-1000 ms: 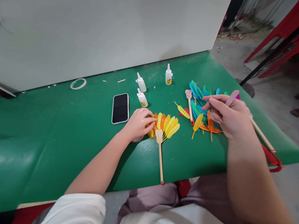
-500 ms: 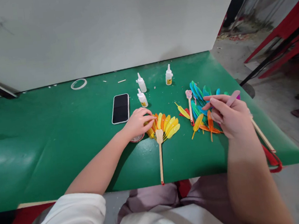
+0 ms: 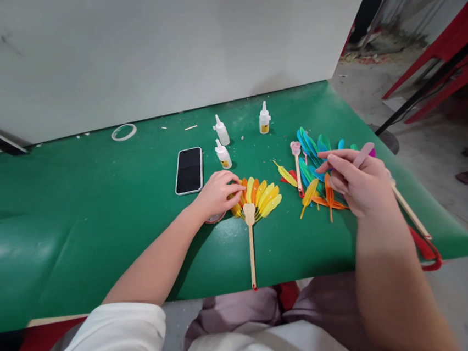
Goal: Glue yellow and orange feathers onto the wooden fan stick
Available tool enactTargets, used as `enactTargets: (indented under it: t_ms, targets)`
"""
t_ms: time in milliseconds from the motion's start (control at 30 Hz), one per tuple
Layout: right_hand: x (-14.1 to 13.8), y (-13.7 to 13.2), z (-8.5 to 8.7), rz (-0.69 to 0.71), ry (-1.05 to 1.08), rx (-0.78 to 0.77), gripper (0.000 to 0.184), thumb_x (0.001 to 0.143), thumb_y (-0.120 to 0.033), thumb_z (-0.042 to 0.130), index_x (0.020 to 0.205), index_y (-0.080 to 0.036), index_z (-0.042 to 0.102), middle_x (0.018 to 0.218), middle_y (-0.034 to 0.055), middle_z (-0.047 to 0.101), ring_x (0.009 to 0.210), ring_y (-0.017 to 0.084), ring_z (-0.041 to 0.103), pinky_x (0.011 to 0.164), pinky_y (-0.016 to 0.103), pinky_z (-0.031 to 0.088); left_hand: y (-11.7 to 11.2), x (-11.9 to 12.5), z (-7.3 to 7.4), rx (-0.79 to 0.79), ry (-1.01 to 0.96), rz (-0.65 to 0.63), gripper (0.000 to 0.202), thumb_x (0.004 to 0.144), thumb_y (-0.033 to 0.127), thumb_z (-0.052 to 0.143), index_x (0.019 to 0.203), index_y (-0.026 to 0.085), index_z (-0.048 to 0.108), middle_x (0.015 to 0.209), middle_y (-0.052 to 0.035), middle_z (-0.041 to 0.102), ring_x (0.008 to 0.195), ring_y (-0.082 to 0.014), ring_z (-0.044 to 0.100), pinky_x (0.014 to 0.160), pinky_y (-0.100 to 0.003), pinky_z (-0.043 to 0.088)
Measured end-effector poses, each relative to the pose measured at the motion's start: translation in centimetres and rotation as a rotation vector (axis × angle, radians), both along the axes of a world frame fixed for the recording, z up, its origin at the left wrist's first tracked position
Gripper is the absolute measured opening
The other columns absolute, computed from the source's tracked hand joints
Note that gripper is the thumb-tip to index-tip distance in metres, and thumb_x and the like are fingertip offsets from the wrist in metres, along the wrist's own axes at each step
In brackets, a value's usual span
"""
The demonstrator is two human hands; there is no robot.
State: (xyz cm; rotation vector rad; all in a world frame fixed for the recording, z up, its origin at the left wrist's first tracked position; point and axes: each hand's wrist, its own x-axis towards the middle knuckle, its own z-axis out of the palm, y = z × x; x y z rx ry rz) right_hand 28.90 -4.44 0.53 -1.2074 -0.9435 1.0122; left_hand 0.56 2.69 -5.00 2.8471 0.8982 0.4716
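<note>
A fan (image 3: 251,240) with a pale wooden handle and yellow and orange feathers (image 3: 266,197) lies on the green table. My left hand (image 3: 219,192) rests over the feathers on the fan's left side, fingers bent and somewhat apart, tips touching or just above them. Under that hand, a small round dish (image 3: 215,217) shows only in part. To the right, my right hand (image 3: 362,179) is closed around a flat pinkish stick (image 3: 364,153), whose lower end is hidden. Beneath and beside it lies a pile of loose blue, green and orange feathers (image 3: 306,143).
Three white glue bottles (image 3: 223,154) stand behind the fan, beside a phone (image 3: 189,170). A roll of clear tape (image 3: 124,132) lies at the back. Wooden handles, one with a pink top (image 3: 296,155), lie to the right. A white wall (image 3: 143,52) borders the table (image 3: 96,211).
Almost nothing differs. My left hand has shifted very slightly over the feathers, and the stick in my right hand has tilted a touch.
</note>
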Motion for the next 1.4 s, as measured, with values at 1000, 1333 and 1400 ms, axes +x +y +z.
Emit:
enactTargets:
  t_ms: [1000, 1333, 1400]
  targets:
    - [0.3, 0.3, -0.4, 0.01, 0.02, 0.016, 0.012, 0.075, -0.025, 0.063, 0.081, -0.017, 0.069, 0.062, 0.0018, 0.063, 0.032, 0.001, 0.029, 0.032, 0.021, 0.017, 5.0, -0.9, 0.0, -0.389, -0.476, 0.691, 0.067, 0.063, 0.033, 0.073, 0.119, 0.016, 0.04, 0.113, -0.013, 0.059, 0.102, -0.0238, 0.057, 0.086, -0.039, 0.044]
    - [0.3, 0.4, -0.5, 0.014, -0.001, 0.015, 0.014, 0.075, -0.029, 0.064, 0.082, -0.017, 0.069, 0.062, 0.0004, 0.062, 0.031, 0.001, 0.028, 0.032, 0.021, 0.019, 5.3, -0.2, 0.9, -0.312, -0.531, 0.611, 0.034, 0.065, 0.032, 0.07, 0.091, 0.015, 0.056, 0.091, -0.006, 0.064, 0.084, -0.02, 0.06, 0.078, -0.034, 0.045]
    - [0.1, 0.4, -0.5, 0.018, -0.002, 0.02, 0.015, 0.074, -0.029, 0.064, 0.082, -0.018, 0.069, 0.06, -0.0002, 0.061, 0.032, 0.001, 0.029, 0.032, 0.022, 0.019, 4.0, -1.0, 1.8, -0.397, -0.696, 0.592, 0.036, 0.066, 0.033, 0.068, 0.095, 0.015, 0.054, 0.089, -0.0046, 0.063, 0.08, -0.0177, 0.06, 0.074, -0.032, 0.046]
